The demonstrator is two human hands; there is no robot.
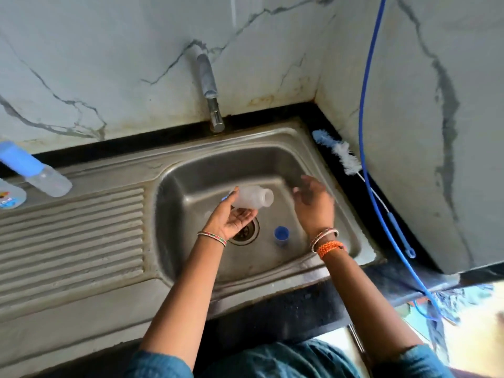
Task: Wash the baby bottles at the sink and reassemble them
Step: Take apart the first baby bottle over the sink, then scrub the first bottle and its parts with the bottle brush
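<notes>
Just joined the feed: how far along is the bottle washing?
Early. One bottle is apart, held on its side by the left hand over the sink; its blue cap stands in the basin. The right hand is empty. Tap shows no water, brush lies unused, and a second bottle is still assembled.

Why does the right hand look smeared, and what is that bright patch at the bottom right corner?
In the head view, the right hand is motion-blurred while the left hand gripping the bottle looks sharper; the bottom-right corner is overexposed, and the wide lens bends the sink edges.
</notes>
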